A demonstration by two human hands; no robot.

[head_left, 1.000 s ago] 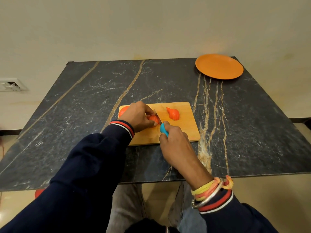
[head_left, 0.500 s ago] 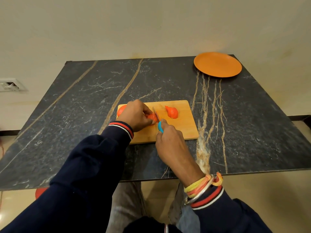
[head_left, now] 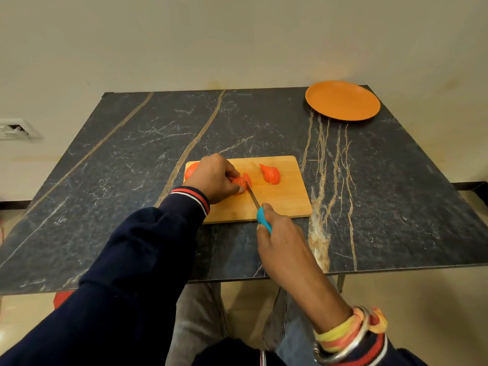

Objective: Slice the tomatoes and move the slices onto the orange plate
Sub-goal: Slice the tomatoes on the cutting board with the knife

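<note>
Left hand: the left hand [head_left: 214, 178] is on the board with its fingers curled over the half-cut tomato [head_left: 241, 181], pinning it down from the left.
Right hand: the right hand [head_left: 280, 239] is wrapped round the blue handle of the knife [head_left: 263, 220], at the near edge of the board, with the thumb lying along the top.
Blade: it runs from the handle toward the far left and ends in the tomato, right beside the left fingertips.
Tomato under the blade: 1 slice-looking bit stands at its right end, touching the blade. Can't tell if it's cut all the way through.
Other tomato: a little heap of cut pieces [head_left: 270, 174] sits on the far right part of the board, apart from both hands. A second tomato [head_left: 190, 170] peeks out at the board's far left corner, mostly hidden behind the left hand.
Board: the wooden cutting board [head_left: 285, 204] lies near the middle of the dark marble-look table [head_left: 118, 159], a bit toward the near edge.
Plate: the orange plate [head_left: 342, 100] is at the far right corner of the table, well apart from the board.
Extras: navy sleeves with red and white cuffs, coloured threads plus a metal bangle [head_left: 351, 336] on the right wrist, and a wall socket [head_left: 15, 128] off to the left.
</note>
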